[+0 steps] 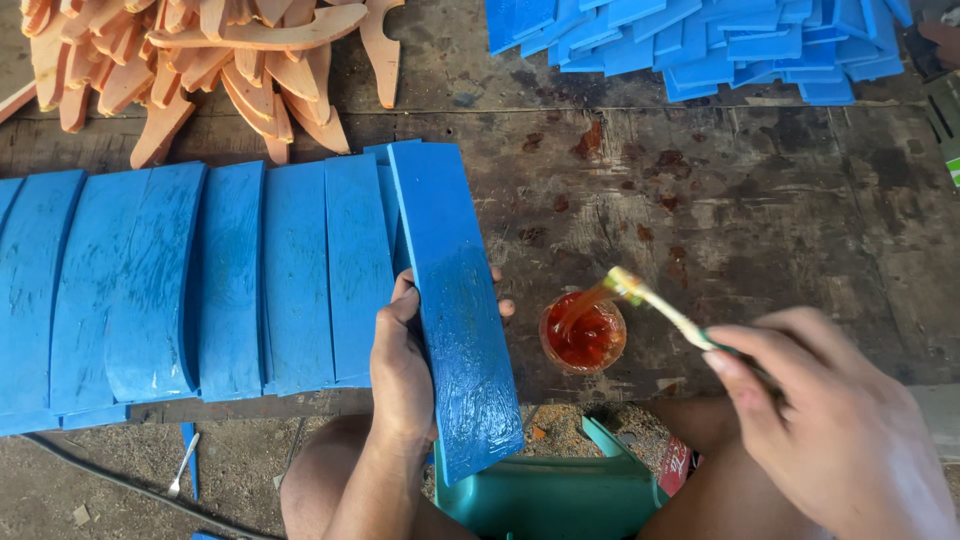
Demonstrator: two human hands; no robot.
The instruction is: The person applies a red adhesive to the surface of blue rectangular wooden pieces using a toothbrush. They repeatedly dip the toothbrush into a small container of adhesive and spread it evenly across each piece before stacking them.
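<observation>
While the long flat blue wooden board (455, 310) is gripped along its left edge by the left hand (400, 365), with the fingertips curling out on its far side, its lower half already shines wet with a glossy coat. The upper half, away from the hand, looks dull, so the coating of this board is judged to be about half done.

The right hand (830, 425) is clenched around the handle of a small brush (655, 305), whose amber-soaked bristles are held just above a small clear cup of red-orange glue (583, 335). This cup stands on the dark stained worktop (760, 220) between the two hands, just beside the board.

To the left of the left hand, a row of curved blue boards (190, 280) is laid side by side; some of them show a wet shine near their lower ends, so they seem to be treated already. Farther from the hands, a heap of small blue pieces (700, 45) lies beyond the right hand and a heap of orange cut-out wooden shapes (200, 65) beyond the left; whether these were coated cannot be told.

Of packages, only a small red printed one (678, 462) is seen, below the worktop near the right wrist, beside a teal plastic stool (550, 495). A green and white label edge (953, 170) shows far to the right.
</observation>
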